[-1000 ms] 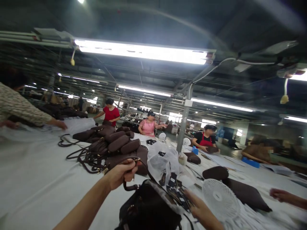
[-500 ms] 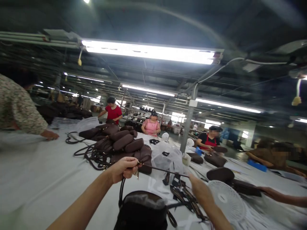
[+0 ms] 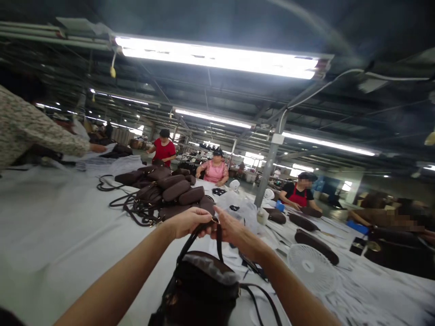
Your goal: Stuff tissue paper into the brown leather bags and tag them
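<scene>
A dark brown handbag (image 3: 200, 294) stands in front of me, with pale wrapping showing at its top. Its thin strap (image 3: 219, 244) rises in a loop to my hands, which meet above the bag. My left hand (image 3: 190, 222) pinches the strap beside a small gold-coloured metal fitting (image 3: 215, 220). From the other side, my right hand (image 3: 233, 228) closes around the same spot, its fingertips partly hidden behind the strap. Another strap end (image 3: 261, 290) hangs loose to the right of the bag.
A pile of brown bags (image 3: 173, 188) with tangled straps lies beyond my left hand. A white fan (image 3: 311, 269) stands at right, near more bags (image 3: 316, 246). A metal post (image 3: 270, 170) rises behind. Co-workers stand around the white table (image 3: 68, 235); a patterned sleeve (image 3: 50, 131) reaches in at left.
My right hand has moved left to meet my left hand; the strap stretched between them now loops down to the bag. The co-worker's arm at left has lifted and reached farther.
</scene>
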`<state>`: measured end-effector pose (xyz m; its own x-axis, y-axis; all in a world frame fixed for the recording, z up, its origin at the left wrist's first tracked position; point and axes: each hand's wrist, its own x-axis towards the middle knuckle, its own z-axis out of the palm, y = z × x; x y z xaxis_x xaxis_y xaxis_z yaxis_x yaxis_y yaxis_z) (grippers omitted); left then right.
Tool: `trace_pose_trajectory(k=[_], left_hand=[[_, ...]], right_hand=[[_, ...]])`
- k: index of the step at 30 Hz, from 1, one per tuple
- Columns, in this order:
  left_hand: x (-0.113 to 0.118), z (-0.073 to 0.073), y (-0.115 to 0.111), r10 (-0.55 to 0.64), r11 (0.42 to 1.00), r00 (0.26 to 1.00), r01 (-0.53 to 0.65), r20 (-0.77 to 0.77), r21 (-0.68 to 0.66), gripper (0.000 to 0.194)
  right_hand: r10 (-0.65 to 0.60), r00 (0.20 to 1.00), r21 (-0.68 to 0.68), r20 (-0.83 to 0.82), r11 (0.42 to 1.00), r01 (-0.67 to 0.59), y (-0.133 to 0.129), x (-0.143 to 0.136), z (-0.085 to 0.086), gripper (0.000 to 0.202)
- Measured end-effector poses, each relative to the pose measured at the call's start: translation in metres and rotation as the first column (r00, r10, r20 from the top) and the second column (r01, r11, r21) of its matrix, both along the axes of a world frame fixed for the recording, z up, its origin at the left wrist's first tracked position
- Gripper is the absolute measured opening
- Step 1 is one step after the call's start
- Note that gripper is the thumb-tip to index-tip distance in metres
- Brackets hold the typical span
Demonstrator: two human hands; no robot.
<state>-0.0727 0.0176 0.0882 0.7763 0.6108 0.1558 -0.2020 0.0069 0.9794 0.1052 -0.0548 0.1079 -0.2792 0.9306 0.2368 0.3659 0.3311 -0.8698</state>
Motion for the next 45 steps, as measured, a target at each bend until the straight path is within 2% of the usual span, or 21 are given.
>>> trace_pose_trajectory(k=[3,6,9,12,14,16,17,19,21,23,26,27,29,32,35,38,39,41,43,44,45], left_hand=[[-0.008,-0.012,-0.006,0.025,0.995,0.998,-0.019,-0.060,0.099,0.034],[-0.024,-0.039,-0.013,0.059,0.977,0.977,-0.014,-0.207,0.215,0.024],[-0.040,-0.068,-0.012,0.182,0.963,0.953,-0.123,-0.241,0.241,0.018],[-0.047,-0.085,-0.008,0.274,0.945,0.927,-0.211,-0.257,0.249,0.021],[-0.045,-0.085,-0.006,0.293,0.933,0.915,-0.210,-0.278,0.292,0.019],[-0.040,-0.079,-0.006,0.324,0.898,0.898,-0.192,-0.298,0.396,0.014],[-0.037,-0.074,-0.008,0.366,0.858,0.879,-0.192,-0.305,0.477,0.011],[-0.028,-0.065,-0.013,0.485,0.724,0.827,-0.197,-0.285,0.661,0.009],[-0.015,-0.058,-0.021,0.535,0.599,0.809,-0.159,-0.245,0.785,0.019],[0.001,-0.054,-0.029,0.476,0.571,0.840,-0.070,-0.260,0.818,0.027],[0.027,-0.052,-0.035,0.415,0.594,0.850,0.016,-0.324,0.804,0.015],[0.034,-0.052,-0.035,0.421,0.595,0.844,0.020,-0.333,0.803,0.009],[0.044,-0.053,-0.031,0.438,0.599,0.837,0.000,-0.327,0.801,0.011],[0.045,-0.056,-0.022,0.440,0.607,0.837,-0.009,-0.326,0.795,0.018],[0.040,-0.063,-0.020,0.434,0.600,0.829,0.028,-0.354,0.800,0.012],[0.046,-0.066,-0.025,0.434,0.596,0.829,0.029,-0.352,0.802,0.010],[0.050,-0.065,-0.028,0.418,0.642,0.847,-0.020,-0.328,0.766,0.013],[0.058,-0.059,-0.029,0.362,0.780,0.899,-0.147,-0.248,0.608,0.020],[0.060,-0.049,-0.022,0.310,0.904,0.944,-0.256,-0.111,0.343,0.028],[0.056,-0.044,-0.016,0.300,0.940,0.954,-0.294,-0.011,0.171,0.032],[0.049,-0.039,-0.007,0.321,0.947,0.941,-0.321,0.109,-0.020,0.036]], right_hand=[[-0.047,0.930,0.198,0.364,0.980,-0.028,0.006,-0.013,0.012,0.033],[-0.168,0.806,0.373,0.568,0.925,-0.069,0.008,-0.004,0.019,0.018],[-0.174,0.725,0.333,0.666,0.939,-0.080,0.000,0.012,0.015,0.019],[-0.107,0.700,0.219,0.706,0.973,-0.072,-0.011,0.026,0.001,0.018],[-0.093,0.718,0.174,0.689,0.984,-0.039,-0.016,0.034,-0.010,0.020],[-0.102,0.754,0.150,0.649,0.989,0.004,-0.017,0.041,-0.017,0.026],[-0.101,0.775,0.133,0.623,0.991,0.022,-0.018,0.043,-0.020,0.028],[-0.113,0.809,0.110,0.576,0.992,0.060,-0.017,0.046,-0.024,0.029],[-0.160,0.820,0.122,0.549,0.986,0.110,-0.017,0.046,-0.027,0.025],[-0.201,0.821,0.140,0.534,0.979,0.149,-0.017,0.044,-0.029,0.020],[-0.211,0.845,0.128,0.491,0.977,0.170,-0.017,0.043,-0.034,0.020],[-0.208,0.859,0.114,0.467,0.978,0.175,-0.018,0.045,-0.036,0.022],[-0.216,0.886,0.070,0.410,0.976,0.206,-0.021,0.052,-0.044,0.027],[-0.222,0.926,-0.067,0.306,0.965,0.254,-0.032,0.069,-0.067,0.032],[-0.216,0.945,-0.157,0.246,0.953,0.259,-0.046,0.084,-0.092,0.035],[-0.252,0.940,-0.144,0.231,0.946,0.290,-0.052,0.090,-0.098,0.039],[-0.261,0.943,-0.134,0.206,0.947,0.292,-0.052,0.089,-0.094,0.039],[-0.257,0.959,-0.103,0.121,0.957,0.270,-0.050,0.085,-0.082,0.039],[-0.233,0.971,-0.059,0.046,0.970,0.235,-0.047,0.080,-0.073,0.040],[-0.217,0.976,-0.053,0.032,0.974,0.219,-0.046,0.077,-0.073,0.040],[-0.206,0.978,-0.057,0.039,0.976,0.208,-0.046,0.076,-0.075,0.041]])
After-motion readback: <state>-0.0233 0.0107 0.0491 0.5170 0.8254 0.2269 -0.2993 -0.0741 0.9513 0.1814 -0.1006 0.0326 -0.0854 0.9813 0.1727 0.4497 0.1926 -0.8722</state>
